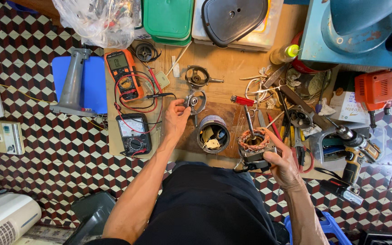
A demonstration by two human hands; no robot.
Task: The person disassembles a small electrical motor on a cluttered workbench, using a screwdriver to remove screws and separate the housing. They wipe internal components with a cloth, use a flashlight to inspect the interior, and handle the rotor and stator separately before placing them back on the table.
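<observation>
2 hands work: left hand (176,117) pinches a metal bracket (197,101), right hand (281,164) grips the stator (253,140); both are best held steady.

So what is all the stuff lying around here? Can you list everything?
motor end cover: 1, grey metal, board centre, at left fingertips
second end cover: 1, grey, just beyond it
motor stator: 1, copper windings, board front, by right hand
tin can: 1, dark, beside stator
digital multimeter: 1, orange, board left
analogue meter: 1, black, board front left
lighter: 1, red, board centre
lids: stacked, green, board far edge
cordless drill: 1, yellow and black, far right
plastic bag: 1, clear, top left
left hand: touching end cover
right hand: holding stator base
</observation>
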